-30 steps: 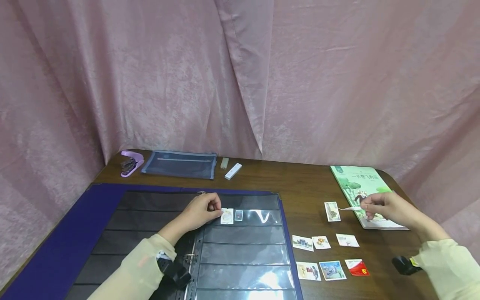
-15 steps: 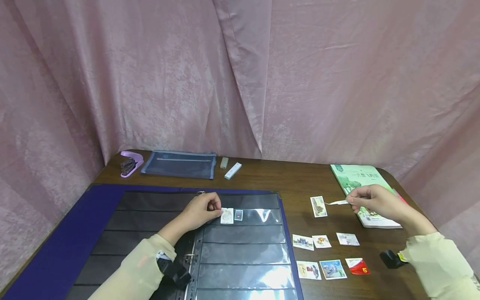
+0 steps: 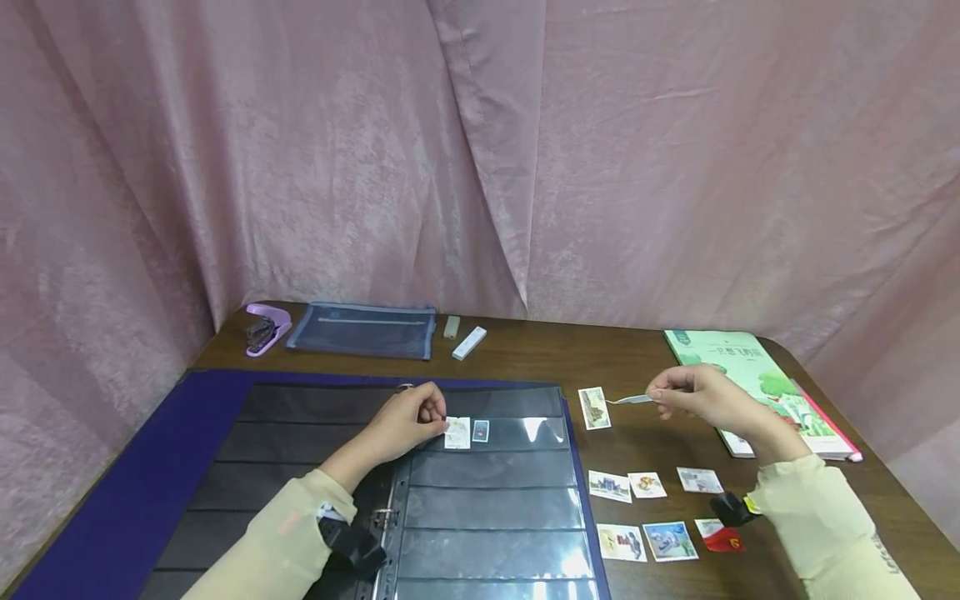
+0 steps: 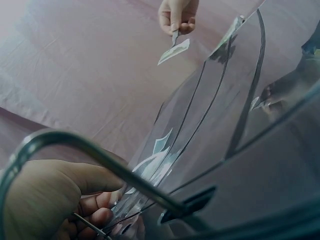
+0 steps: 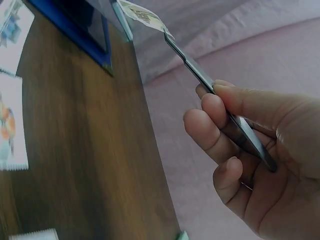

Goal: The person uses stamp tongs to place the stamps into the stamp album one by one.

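My right hand (image 3: 697,396) pinches metal tweezers (image 5: 205,77) between thumb and fingers. Their tips grip one edge of a postage stamp (image 3: 594,408), held up by the right edge of the stamp album. At the open album's right page, my left hand (image 3: 405,423) pinches the edge of a clear pocket strip (image 4: 142,202) with thumb and fingertips. Right beside those fingertips, a pale stamp (image 3: 457,432) sits in the second row, with a small blue stamp (image 3: 481,431) to its right. A metal binder ring (image 4: 100,155) crosses in front of the left hand in the left wrist view.
Several loose stamps (image 3: 670,542) lie in two rows right of the album (image 3: 217,392). A green book (image 3: 750,358) is at the back right. Along the back are a purple stapler (image 3: 267,329), a blue mesh pouch (image 3: 360,331) and a small white box (image 3: 469,342).
The right hand has moved left from over the green book, carrying the stamp in the tweezers toward the album. The left hand has stayed at the pocket.
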A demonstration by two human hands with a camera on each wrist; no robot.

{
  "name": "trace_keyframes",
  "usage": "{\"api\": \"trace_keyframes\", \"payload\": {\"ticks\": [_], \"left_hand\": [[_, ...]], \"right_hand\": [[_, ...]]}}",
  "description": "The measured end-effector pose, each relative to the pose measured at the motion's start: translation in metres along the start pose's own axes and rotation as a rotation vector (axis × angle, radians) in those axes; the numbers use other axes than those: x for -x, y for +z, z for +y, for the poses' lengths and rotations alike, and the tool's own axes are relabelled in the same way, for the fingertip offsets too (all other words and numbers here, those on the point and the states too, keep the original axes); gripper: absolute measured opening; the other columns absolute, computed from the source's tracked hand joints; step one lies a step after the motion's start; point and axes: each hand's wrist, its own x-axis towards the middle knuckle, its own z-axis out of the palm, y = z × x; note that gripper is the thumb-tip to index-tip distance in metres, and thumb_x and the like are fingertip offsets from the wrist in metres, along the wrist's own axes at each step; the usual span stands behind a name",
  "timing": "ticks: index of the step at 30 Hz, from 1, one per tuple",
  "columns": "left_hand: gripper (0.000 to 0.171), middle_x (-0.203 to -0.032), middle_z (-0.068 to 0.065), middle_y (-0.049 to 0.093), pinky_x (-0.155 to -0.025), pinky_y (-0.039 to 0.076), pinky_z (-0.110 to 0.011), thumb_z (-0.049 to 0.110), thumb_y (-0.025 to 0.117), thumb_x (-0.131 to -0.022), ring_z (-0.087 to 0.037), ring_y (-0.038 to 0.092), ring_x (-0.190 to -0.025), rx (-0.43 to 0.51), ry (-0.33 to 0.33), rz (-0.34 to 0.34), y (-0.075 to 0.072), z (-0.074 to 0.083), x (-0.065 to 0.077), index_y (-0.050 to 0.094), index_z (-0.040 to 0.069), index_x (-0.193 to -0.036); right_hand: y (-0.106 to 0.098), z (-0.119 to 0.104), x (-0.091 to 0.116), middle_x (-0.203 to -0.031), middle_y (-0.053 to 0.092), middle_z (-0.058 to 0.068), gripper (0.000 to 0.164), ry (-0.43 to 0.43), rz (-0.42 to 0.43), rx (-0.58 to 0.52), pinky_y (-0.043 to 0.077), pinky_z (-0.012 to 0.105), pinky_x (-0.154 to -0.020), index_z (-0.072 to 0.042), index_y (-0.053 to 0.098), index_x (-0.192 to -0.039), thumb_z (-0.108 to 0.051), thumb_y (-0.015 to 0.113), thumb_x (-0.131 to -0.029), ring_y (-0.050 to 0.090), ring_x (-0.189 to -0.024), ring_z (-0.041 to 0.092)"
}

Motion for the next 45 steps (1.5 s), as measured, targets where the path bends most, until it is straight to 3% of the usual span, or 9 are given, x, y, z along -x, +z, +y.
{"api": "trace_keyframes", "payload": {"ticks": [6, 11, 17, 30, 45], "left_hand": [[0.017, -0.073, 0.003, 0.053, -0.06, 0.04, -0.019, 0.014, 0.07, -0.077, -0.009, 0.047, -0.067, -0.01, 0.008, -0.003, 0.001, -0.001, 0.0, 0.053, 0.013, -0.081], [0.017, -0.073, 0.003, 0.053, -0.061, 0.04, -0.019, 0.015, 0.07, -0.077, -0.009, 0.047, -0.068, -0.013, 0.012, 0.0, 0.001, -0.001, 0.0, 0.053, 0.014, -0.08], [0.017, -0.074, 0.003, 0.052, -0.061, 0.039, -0.02, 0.015, 0.07, -0.077, -0.009, 0.046, -0.068, -0.011, 0.008, -0.002, 0.001, -0.002, 0.002, 0.053, 0.014, -0.08], [0.017, -0.072, 0.003, 0.052, -0.061, 0.039, -0.019, 0.015, 0.07, -0.076, -0.009, 0.046, -0.067, -0.01, 0.018, 0.008, 0.001, -0.002, 0.004, 0.053, 0.014, -0.079], [0.017, -0.072, 0.004, 0.051, -0.06, 0.039, -0.02, 0.014, 0.07, -0.076, -0.009, 0.045, -0.067, -0.022, 0.028, 0.006, 0.0, -0.002, 0.002, 0.053, 0.014, -0.078]], "right_hand": [[0.011, -0.007, -0.015, -0.07, 0.061, 0.008, 0.021, -0.069, -0.022, -0.044, 0.041, 0.026, -0.051, -0.002, 0.062, -0.093, -0.021, 0.054, -0.09, 0.056, -0.062, 0.011], [0.017, -0.012, -0.026, -0.07, 0.061, 0.01, 0.022, -0.08, -0.034, -0.043, 0.04, 0.023, -0.052, 0.001, 0.062, -0.092, -0.02, 0.054, -0.09, 0.058, -0.064, 0.018], [0.026, -0.015, -0.036, -0.07, 0.062, 0.01, 0.021, -0.104, -0.032, -0.043, 0.038, 0.022, -0.048, 0.0, 0.063, -0.092, -0.019, 0.053, -0.09, 0.058, -0.062, 0.016], [0.04, -0.025, -0.053, -0.07, 0.063, 0.01, 0.021, -0.099, -0.03, -0.052, 0.038, 0.021, -0.048, -0.001, 0.063, -0.091, -0.019, 0.054, -0.089, 0.057, -0.061, 0.015], [0.061, -0.03, -0.068, -0.075, 0.062, 0.012, 0.024, -0.053, 0.064, -0.088, 0.044, 0.024, -0.054, 0.003, 0.063, -0.093, -0.019, 0.057, -0.088, 0.061, -0.067, 0.021]]}}
